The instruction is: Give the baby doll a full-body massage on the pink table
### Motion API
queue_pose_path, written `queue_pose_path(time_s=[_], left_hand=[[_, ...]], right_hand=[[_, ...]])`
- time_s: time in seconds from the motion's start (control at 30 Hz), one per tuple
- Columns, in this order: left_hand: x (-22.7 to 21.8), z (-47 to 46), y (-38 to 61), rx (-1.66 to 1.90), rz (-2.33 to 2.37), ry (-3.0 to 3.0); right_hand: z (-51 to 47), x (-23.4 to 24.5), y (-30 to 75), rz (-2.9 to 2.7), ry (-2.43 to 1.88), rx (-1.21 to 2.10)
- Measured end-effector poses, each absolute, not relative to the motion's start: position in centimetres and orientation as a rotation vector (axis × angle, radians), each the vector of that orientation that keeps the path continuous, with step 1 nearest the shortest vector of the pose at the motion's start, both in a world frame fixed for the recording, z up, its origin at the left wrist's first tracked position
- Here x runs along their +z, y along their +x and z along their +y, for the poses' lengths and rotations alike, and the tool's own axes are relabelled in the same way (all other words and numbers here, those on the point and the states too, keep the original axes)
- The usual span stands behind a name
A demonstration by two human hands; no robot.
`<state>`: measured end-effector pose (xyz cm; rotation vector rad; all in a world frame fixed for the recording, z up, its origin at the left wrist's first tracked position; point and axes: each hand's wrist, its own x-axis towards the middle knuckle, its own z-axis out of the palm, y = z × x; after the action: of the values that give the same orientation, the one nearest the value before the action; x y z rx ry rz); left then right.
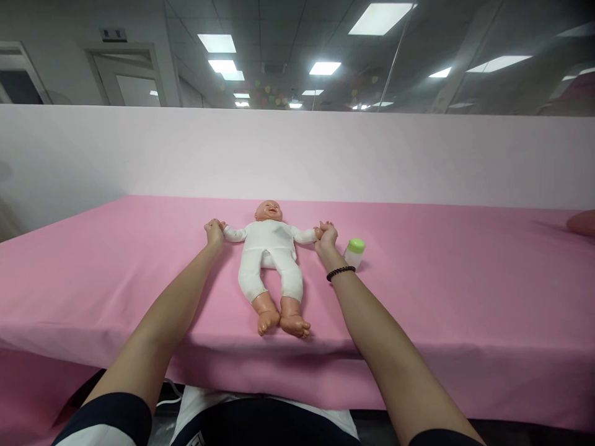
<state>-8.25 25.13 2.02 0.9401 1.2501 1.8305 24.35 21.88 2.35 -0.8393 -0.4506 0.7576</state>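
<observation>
A baby doll [271,241] with a white cloth body lies on its back on the pink-covered table [446,272], its head at the far side and its bare feet towards me. Its arms are stretched out to both sides. My left hand [214,231] is closed around the doll's hand on the left. On the other side my right hand [327,235], with a dark coiled band at the wrist, grips the doll's other hand. Just right of my right wrist stands a small translucent bottle with a green cap [356,248], partly hidden behind the wrist.
A low white wall [297,155] runs along the table's back edge, with a glass pane above it. Part of a skin-toned object [582,223] shows at the far right edge. The pink cloth hangs over the table's front edge near my body.
</observation>
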Motion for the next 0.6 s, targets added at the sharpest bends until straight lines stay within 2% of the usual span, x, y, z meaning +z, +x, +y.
queue_pose_path(time_s=[0.27,0.6], left_hand=[[2.2,24.8,-7.8,1.89,1.286,0.957],[1.7,23.9,-6.7,1.902,1.31,1.264]], right_hand=[[21.5,2.9,23.7,-0.453,-0.87,0.692],[19.9,2.8,22.6,-0.997,-1.001,0.411]])
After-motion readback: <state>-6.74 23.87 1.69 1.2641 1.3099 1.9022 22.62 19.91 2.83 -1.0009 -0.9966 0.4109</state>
